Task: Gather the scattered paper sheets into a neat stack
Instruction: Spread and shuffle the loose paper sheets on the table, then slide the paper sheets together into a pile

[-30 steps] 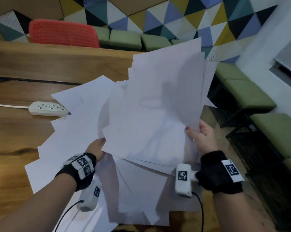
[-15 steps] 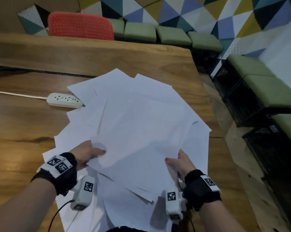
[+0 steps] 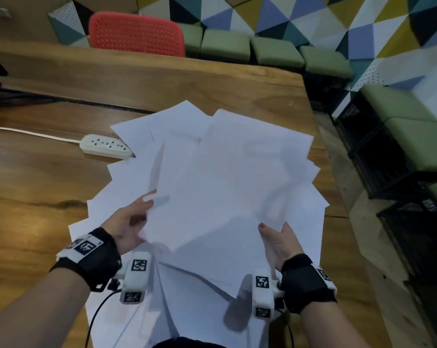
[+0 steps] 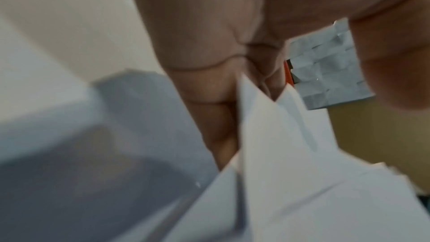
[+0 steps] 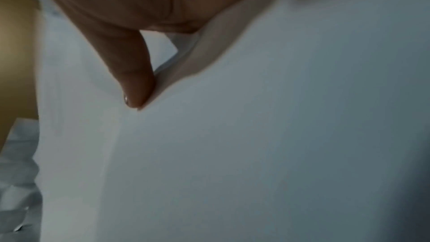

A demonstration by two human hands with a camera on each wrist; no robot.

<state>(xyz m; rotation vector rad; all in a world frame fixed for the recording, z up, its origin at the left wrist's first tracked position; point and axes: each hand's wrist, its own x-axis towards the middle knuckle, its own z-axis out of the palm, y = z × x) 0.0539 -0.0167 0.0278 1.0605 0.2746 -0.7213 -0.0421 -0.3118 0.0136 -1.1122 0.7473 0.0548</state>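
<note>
A loose fan of white paper sheets lies spread over the right end of the wooden table. My left hand grips the left edge of the upper bunch, thumb on top. My right hand holds the bunch's near right edge, thumb on the paper and fingers hidden beneath. In the left wrist view the sheet edges run between my fingers. In the right wrist view my thumb presses on the white paper. More sheets lie flat under my wrists.
A white power strip with its cable lies left of the papers, its right end touching them. A red chair stands behind the table. Green cushioned benches line the wall on the right. The table's right edge is close to the papers.
The bunch that I held tilted up off the table a second ago has come down to lie nearly flat. Both hands have stayed on its edges and drawn nearer to me.
</note>
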